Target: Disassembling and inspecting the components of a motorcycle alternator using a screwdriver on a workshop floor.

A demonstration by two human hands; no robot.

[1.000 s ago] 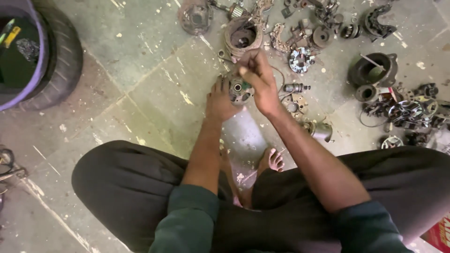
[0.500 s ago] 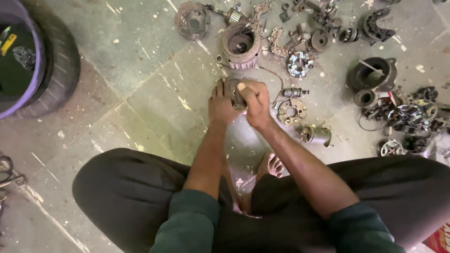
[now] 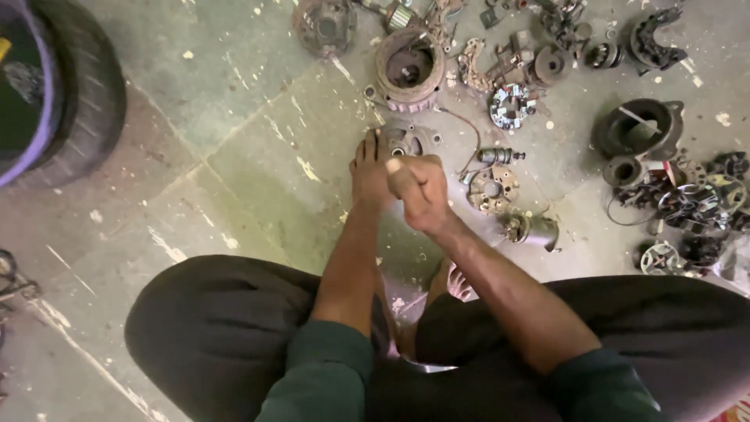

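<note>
**A:** Closest to the camera?

**B:** Two green sleeves (image 3: 328,375), dark trousers (image 3: 219,328), and a bare foot (image 3: 453,281) tucked in between the knees.

**A:** And a bit further out?

**B:** Left hand (image 3: 371,176) laid flat on a round metal part (image 3: 406,139), down on the stone floor (image 3: 258,156). Not curled round it, just pressing with straight fingers. Right hand (image 3: 422,195) right beside it, touching, squeezed into a tight fist round a thin thing with a pale tip (image 3: 393,166). Too hidden to say what kind of tool.

**A:** Any trouble to fear?

**B:** Maybe. Could slip off the round metal part on a hard push and jab the left fingers, so close by. Might also make the part skid on the smooth floor, with only a flat hand pinning it. Could bump the small bits just to the right too: a plate with holes (image 3: 491,190), a short shaft (image 3: 500,155), a little can (image 3: 535,230) on its side.

**A:** Any bowls or tubs?

**B:** Further off, a ring-shaped shell (image 3: 408,69), hollow, with only a dark hole in the middle. Far right, a black cup-shaped shell (image 3: 637,129) with a pale strip across its mouth. Far left, a purple tub (image 3: 48,117) sitting inside a tyre (image 3: 90,94). Dark inside, with a bit of yellow at the edge. Hard to tell more.
</note>
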